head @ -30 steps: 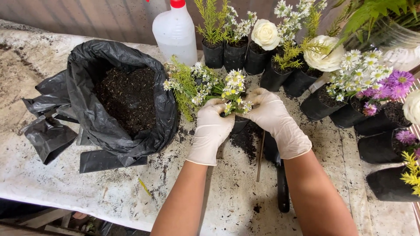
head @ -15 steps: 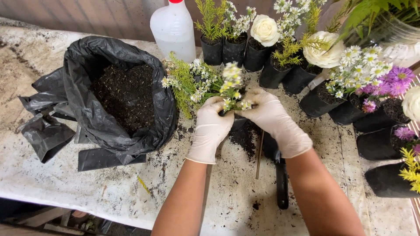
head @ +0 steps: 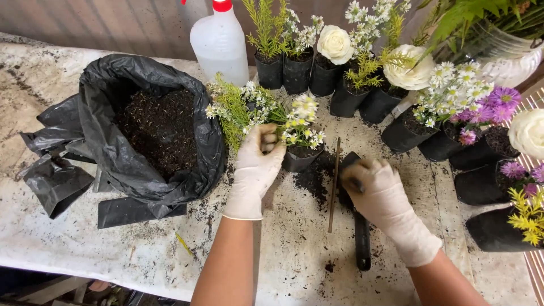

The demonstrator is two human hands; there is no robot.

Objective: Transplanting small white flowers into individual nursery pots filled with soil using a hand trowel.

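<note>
a worn, pale table (head: 68, 226) dusted with dark soil fills the frame, with a ribbed wall along the top edge. in the upper middle stands a white plastic spray bottle (head: 220, 45) with a red top; its label cannot be made out. at left sits an open black bag of soil (head: 150, 127), with flat black plastic bags (head: 54, 181) beside it at the far left. rows of black pots with white roses and purple and white flowers (head: 453, 107) crowd the upper right. the left hand (head: 256, 170), gloved, is clenched around the stems of the small white-flowered plant (head: 300, 122) in a black pot (head: 297, 160) at centre. the right hand (head: 379, 195), gloved, lies on the black trowel (head: 360, 232) at lower centre right, fingers curled onto it. a thin brown stick (head: 333, 187) lies between the hands.
</note>
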